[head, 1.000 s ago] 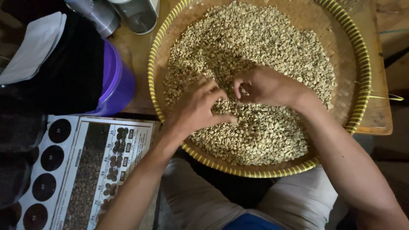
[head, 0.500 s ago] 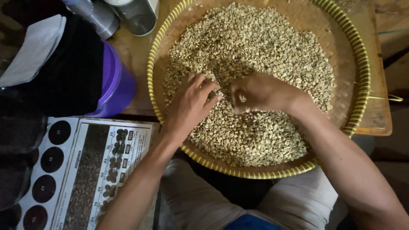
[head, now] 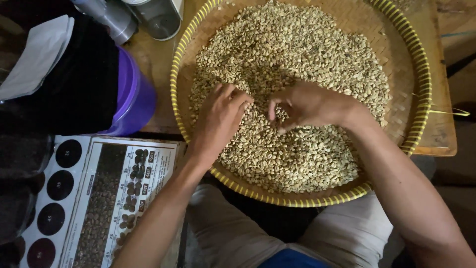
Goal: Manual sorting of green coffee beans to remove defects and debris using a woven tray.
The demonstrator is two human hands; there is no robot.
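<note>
While our left hand (head: 218,121) lies loosely open, fingers down in the beans (head: 307,59) heaped in the tray (head: 421,89) on the worktop (head: 439,134), our right hand (head: 305,104) curls its grip over beans just beneath it.

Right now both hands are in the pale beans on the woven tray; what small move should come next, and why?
Probably the right hand should close its fingers on the beans just under them. It is curled over the pile with the fingertips pointing down, while the left hand lies flat on the beans inside the tray, so little else needs moving.
</note>
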